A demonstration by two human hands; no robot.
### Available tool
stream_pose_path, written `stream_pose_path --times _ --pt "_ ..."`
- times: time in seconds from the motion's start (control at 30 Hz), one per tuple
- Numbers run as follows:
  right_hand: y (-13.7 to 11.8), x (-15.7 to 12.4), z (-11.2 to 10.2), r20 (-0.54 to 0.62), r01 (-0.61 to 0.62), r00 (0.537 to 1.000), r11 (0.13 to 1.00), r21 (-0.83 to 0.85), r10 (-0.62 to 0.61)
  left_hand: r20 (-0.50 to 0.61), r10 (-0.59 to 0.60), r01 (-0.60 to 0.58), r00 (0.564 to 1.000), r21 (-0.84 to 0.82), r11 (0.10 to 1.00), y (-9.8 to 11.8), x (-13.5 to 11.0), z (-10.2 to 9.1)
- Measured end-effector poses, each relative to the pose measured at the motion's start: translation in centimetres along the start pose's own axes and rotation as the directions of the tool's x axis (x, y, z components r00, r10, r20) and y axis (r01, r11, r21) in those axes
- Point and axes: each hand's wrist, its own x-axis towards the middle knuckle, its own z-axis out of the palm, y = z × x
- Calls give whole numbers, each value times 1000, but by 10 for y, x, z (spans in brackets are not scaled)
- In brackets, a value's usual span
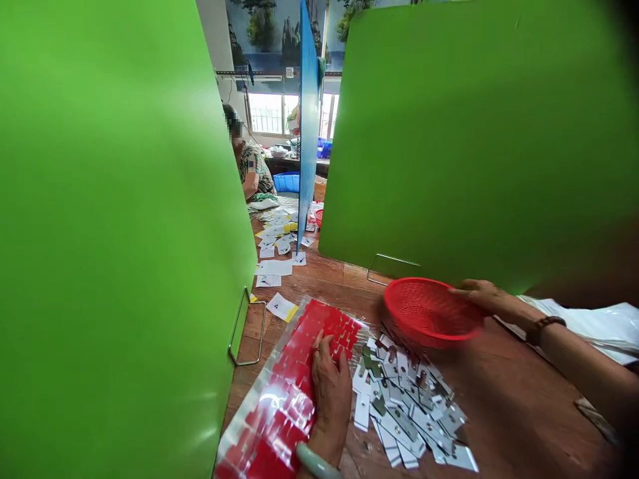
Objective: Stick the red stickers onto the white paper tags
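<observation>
My left hand (331, 389) rests palm down on a stack of clear plastic sheets with a red patterned layer (299, 372). Its fingers lie slightly spread and hold nothing. With my right hand (478, 295) I grip the rim of a red plastic basket (432, 311), which is tilted above the table and shows bare inside. Just below the basket, beside the red sheets, lies a loose heap of small flat metal plates (404, 406), silvery and white with holes and slots.
Green panels (120, 233) stand at the left and right, with wire stands (248, 329). A blue panel (308, 126) divides the back. Printed cards (282, 307) lie scattered on the wooden table. White plastic bags (594, 326) are at the right. Another person (255, 169) sits behind the left panel.
</observation>
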Motion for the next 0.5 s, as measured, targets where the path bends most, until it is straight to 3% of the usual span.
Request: stream_pose_path --times 0.07,0.17,0.27,0.3,0.4,0.5 --pt "-8 1 -5 -112 39 992 979 -198 -62 -10 0 0 1000 -9 1000 0 0 0" --pt "-60 11 -3 -94 191 972 955 -227 -216 -15 -8 8 1000 -22 1000 1 -1 0" --pt "-142 31 15 -25 378 922 913 -154 -386 -8 -19 19 1000 -40 999 2 0 0" --pt "-171 39 24 9 432 902 900 -60 -433 -8 -23 23 1000 -41 999 2 0 0" --pt "-248 67 51 51 449 889 888 102 -456 -13 -34 34 999 -37 999 2 0 -1" --pt "-302 93 76 43 413 903 893 177 -426 -17 -49 49 999 -31 998 3 -1 -1"
